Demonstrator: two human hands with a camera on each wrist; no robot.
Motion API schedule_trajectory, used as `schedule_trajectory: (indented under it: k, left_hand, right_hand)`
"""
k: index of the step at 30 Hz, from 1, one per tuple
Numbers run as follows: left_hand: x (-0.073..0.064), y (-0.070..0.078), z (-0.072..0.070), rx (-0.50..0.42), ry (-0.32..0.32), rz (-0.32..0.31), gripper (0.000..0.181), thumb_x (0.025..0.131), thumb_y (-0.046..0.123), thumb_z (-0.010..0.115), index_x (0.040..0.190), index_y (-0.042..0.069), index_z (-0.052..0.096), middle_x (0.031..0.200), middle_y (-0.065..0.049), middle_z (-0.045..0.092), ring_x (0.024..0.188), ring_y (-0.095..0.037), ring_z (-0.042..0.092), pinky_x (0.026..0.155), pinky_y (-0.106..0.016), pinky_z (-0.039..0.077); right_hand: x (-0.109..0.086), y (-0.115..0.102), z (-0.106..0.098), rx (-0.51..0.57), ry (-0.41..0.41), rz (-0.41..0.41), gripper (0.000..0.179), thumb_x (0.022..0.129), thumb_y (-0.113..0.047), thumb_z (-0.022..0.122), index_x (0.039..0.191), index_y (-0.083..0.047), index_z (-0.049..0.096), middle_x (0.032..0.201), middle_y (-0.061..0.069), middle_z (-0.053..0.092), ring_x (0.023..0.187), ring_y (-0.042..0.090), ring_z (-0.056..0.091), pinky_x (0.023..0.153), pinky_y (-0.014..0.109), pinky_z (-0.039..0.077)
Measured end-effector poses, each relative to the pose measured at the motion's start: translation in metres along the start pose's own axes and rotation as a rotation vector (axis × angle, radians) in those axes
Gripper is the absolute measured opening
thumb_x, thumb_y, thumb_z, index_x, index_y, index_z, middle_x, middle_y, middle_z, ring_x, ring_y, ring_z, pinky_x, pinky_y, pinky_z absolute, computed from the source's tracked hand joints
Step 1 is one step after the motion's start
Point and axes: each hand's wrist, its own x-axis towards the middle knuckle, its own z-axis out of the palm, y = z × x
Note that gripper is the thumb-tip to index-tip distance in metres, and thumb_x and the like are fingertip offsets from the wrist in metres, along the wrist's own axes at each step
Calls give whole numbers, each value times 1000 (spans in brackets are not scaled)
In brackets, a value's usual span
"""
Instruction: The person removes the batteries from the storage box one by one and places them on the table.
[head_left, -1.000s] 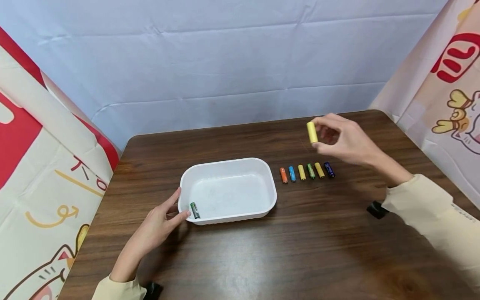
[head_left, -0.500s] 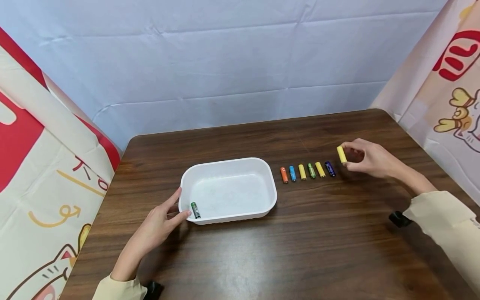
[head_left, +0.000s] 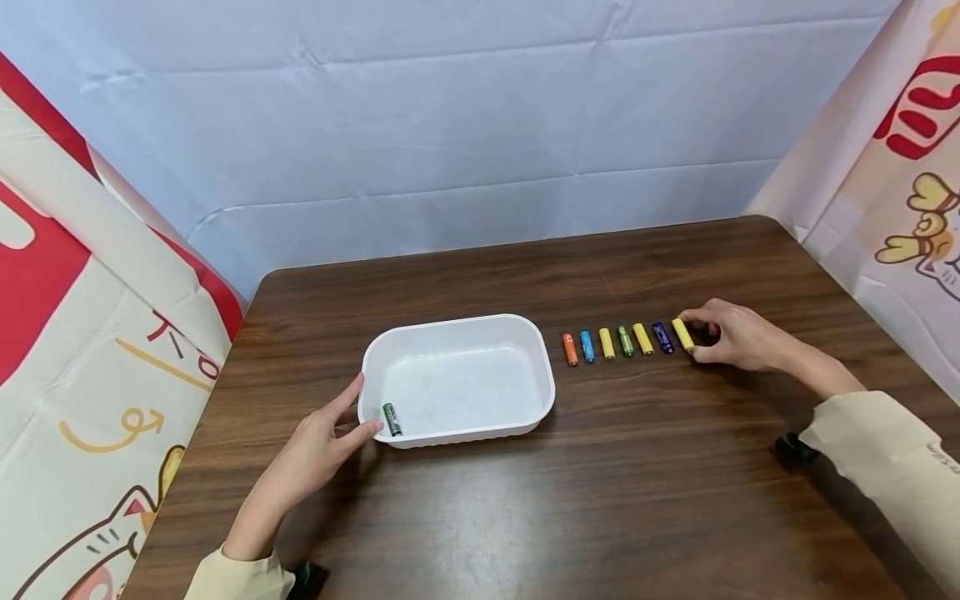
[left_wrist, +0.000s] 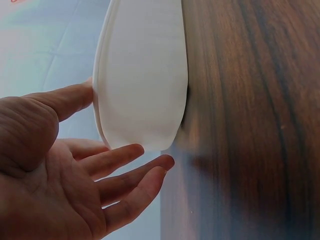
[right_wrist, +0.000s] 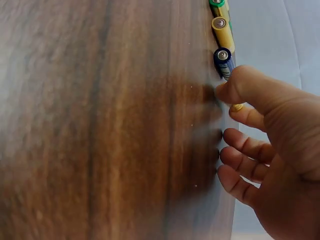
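My right hand (head_left: pixel 738 337) pinches a yellow battery (head_left: pixel 682 334) between thumb and fingers at the right end of a row of batteries. In the right wrist view the thumb hides most of that battery. Just left of it lies a dark blue battery (head_left: pixel 662 337). Spread around the near-left corner of a white plastic tray (head_left: pixel 457 435), my left hand (head_left: pixel 311 454) touches the rim with its thumb; its other fingers extend loosely along the tray's side. A green and black battery (head_left: pixel 392 419) lies inside the tray near that corner.
Left of the dark blue battery, the row holds a yellow battery (head_left: pixel 642 339), a green one (head_left: pixel 626 341), another yellow one (head_left: pixel 607 343), a light blue one (head_left: pixel 587 347) and an orange one (head_left: pixel 571 350). All lie on the dark wooden table (head_left: pixel 525 517), right of the tray.
My right hand has carried the yellow battery rightward and down from above the row to its right end, beside the dark blue battery. My left hand has stayed at the tray's corner.
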Motion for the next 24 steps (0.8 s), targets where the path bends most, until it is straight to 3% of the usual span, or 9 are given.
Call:
schedule_trajectory:
  k: [13, 24]
  left_hand:
    - [0, 0, 1, -19, 0, -12, 77, 102, 31, 69, 162, 3, 29, 151, -23, 50, 119, -33, 66, 92, -47, 58]
    - [1, -3, 2, -7, 9, -2, 77, 102, 30, 69, 162, 3, 30, 151, -22, 52, 117, -32, 67, 92, -45, 58]
  right_hand:
    - [1, -1, -3, 21, -50, 32, 58, 89, -12, 78, 136, 13, 57, 111, 24, 57, 88, 27, 55, 69, 42, 48]
    - [1, -3, -3, 26, -46, 39, 63, 89, -14, 80, 139, 14, 54, 101, 13, 57, 86, 23, 51, 69, 39, 44]
